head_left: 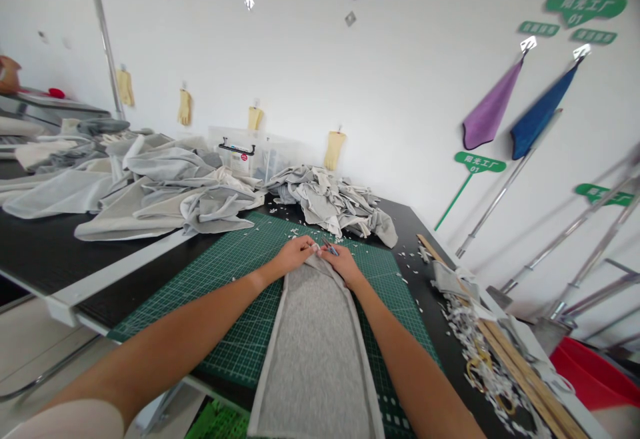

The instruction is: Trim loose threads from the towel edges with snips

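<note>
A long grey fabric piece (pixel 323 352) with pale edges lies over the green cutting mat (pixel 230 319) and runs toward me. At its far end my left hand (pixel 296 254) pinches the pale fabric edge. Close beside it, my right hand (pixel 342 262) is closed on the same end and also holds small scissors (pixel 330 247), whose tips point up and left. The fingertips of both hands nearly meet at the fabric's corner.
Large grey and white fabric pieces (pixel 165 189) are heaped at the left. A pile of grey scraps (pixel 333 199) lies beyond my hands, before a clear plastic box (pixel 260 152). Wooden strips (pixel 520 365) and white trimmings (pixel 467 332) line the right edge; a red basin (pixel 595 372) stands beyond.
</note>
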A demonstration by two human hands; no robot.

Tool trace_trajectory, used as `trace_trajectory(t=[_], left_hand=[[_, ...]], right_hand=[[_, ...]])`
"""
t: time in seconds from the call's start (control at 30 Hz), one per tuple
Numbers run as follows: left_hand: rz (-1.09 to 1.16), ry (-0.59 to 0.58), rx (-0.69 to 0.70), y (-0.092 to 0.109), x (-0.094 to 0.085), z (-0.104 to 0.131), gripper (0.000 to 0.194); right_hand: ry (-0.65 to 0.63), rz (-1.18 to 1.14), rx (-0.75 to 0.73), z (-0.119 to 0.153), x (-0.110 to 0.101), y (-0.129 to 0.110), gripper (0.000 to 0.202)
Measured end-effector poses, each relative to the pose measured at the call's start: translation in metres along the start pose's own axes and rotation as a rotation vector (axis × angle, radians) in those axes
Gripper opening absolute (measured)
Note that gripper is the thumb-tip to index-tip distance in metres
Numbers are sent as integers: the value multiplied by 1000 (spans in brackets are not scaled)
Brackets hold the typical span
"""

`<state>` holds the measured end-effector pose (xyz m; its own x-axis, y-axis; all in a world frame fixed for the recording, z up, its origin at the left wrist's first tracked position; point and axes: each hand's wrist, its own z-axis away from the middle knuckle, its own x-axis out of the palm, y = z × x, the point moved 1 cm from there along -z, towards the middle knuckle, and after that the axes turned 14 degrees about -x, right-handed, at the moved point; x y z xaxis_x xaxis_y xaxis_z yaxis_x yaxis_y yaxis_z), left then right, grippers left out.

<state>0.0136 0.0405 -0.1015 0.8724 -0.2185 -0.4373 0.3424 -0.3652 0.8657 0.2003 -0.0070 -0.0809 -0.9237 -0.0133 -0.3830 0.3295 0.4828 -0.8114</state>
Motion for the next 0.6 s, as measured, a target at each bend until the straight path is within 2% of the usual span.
trace_trajectory(t=[0.13,0.37,0.6], left_hand=[[21,-12,1,-3,0,-2,36],[2,-25,-8,4,0,3,39],[40,-26,-6,2,0,0,38]], right_hand=[[-31,-19,32,0,-2,4,34],[-75,-10,17,1,-2,0,36],[-27,23,17,-1,-2,6,39]])
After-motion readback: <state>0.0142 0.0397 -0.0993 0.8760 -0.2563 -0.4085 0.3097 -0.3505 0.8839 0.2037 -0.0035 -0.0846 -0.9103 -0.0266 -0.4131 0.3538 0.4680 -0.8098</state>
